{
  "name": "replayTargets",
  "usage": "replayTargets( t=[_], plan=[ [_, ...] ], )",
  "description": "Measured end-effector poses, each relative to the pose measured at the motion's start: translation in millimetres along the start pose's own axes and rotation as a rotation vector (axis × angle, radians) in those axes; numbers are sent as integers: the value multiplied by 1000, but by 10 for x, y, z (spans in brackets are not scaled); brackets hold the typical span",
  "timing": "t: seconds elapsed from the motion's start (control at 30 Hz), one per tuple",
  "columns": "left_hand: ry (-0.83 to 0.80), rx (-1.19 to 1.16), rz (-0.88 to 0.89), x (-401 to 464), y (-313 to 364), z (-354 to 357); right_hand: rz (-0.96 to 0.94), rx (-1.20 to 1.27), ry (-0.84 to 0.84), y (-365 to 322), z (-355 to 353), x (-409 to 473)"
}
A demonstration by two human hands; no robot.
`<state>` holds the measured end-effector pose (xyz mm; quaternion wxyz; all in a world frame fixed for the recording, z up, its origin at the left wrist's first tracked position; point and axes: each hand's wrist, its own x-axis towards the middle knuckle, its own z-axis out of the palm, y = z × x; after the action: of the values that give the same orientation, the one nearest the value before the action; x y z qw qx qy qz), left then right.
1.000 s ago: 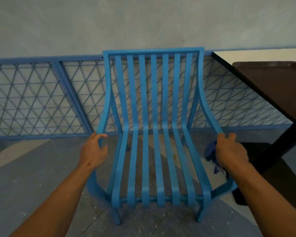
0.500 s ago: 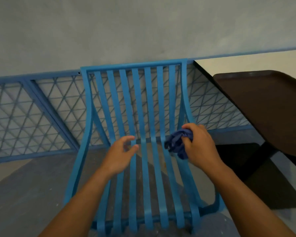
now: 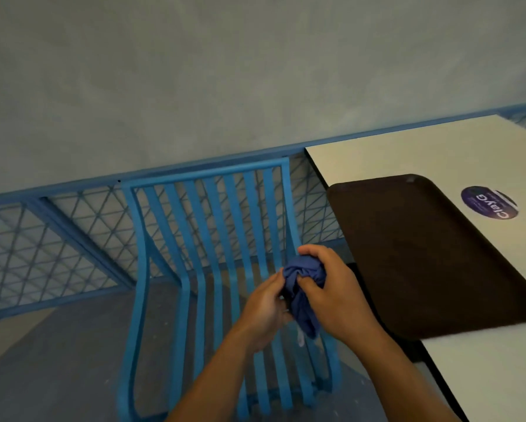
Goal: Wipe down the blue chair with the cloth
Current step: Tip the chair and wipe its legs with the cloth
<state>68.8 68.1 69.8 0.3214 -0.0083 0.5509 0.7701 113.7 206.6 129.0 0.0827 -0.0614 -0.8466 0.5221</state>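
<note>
Both hands bunch a dark blue cloth (image 3: 303, 295) over a slatted blue metal chair (image 3: 176, 239).
Left hand (image 3: 263, 309) and right hand (image 3: 331, 295) clamp it together at centre frame; chair slats run away, lower to upper frame.

Two bare forearms are showing in the head view, with no sleeves reaching as far as the frame shows. The left hand (image 3: 263, 309) and the right hand (image 3: 331, 295) are showing no gloves, rings, watch or bands on the visible sides.
</note>
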Motion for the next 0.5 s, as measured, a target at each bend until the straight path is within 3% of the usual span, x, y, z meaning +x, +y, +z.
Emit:
replayTargets(
  t=[0.33,0.5],
  plan=[
    [-49,-104,11,296,616,1275,-156,-110,71,-157,-1261,364],
    [83,124,-155,717,374,1682,7,-247,61,394,-1545,595]
  ],
)
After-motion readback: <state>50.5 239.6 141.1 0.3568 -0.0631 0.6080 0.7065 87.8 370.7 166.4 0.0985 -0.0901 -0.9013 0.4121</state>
